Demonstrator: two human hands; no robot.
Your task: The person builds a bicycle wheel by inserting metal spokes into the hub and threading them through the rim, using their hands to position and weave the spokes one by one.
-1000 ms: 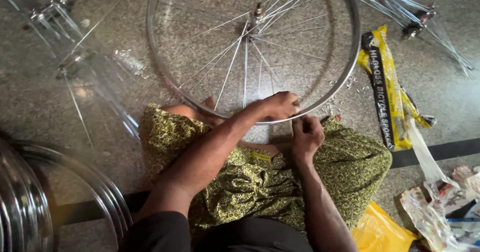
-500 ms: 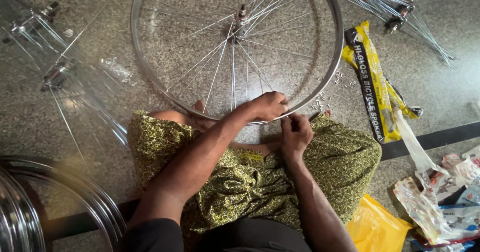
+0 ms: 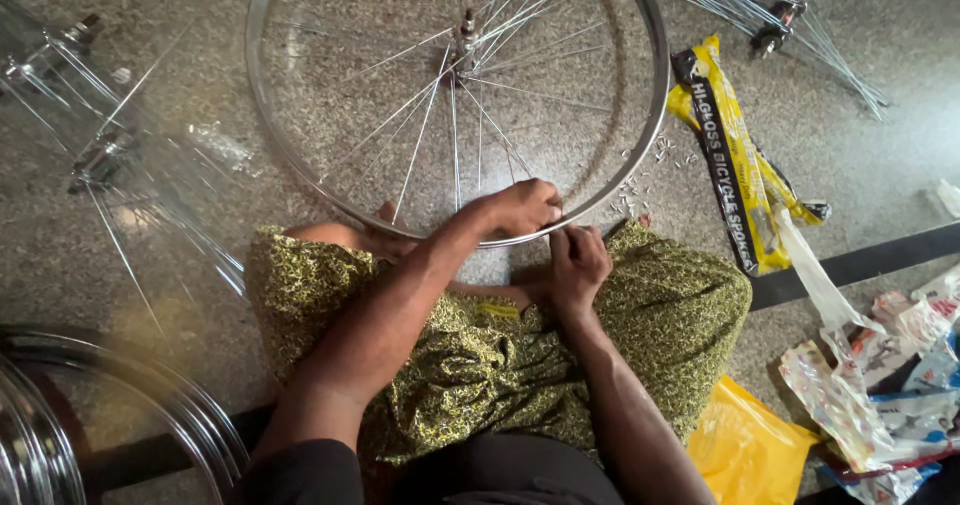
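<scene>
A silver bicycle wheel rim (image 3: pixel 655 115) with thin spokes and a centre hub (image 3: pixel 466 33) lies flat on the speckled stone floor before my crossed legs, which are wrapped in green patterned cloth (image 3: pixel 480 355). My left hand (image 3: pixel 522 208) rests on the near edge of the rim with its fingers curled over it. My right hand (image 3: pixel 577 263) sits just below the rim, fingers closed around something small that I cannot make out. Both hands almost touch each other.
A yellow and black packet (image 3: pixel 730 155) lies right of the wheel, with small metal bits (image 3: pixel 640 180) scattered beside it. Loose spoke bundles (image 3: pixel 770 10) lie top right. More spoked hubs (image 3: pixel 95 145) sit left, stacked rims (image 3: pixel 60 435) bottom left, plastic bags (image 3: pixel 860 395) bottom right.
The view has shifted slightly, so the wheel and packet sit a little lower and more left. Both hands stay at the near edge of the rim, with small finger movements only.
</scene>
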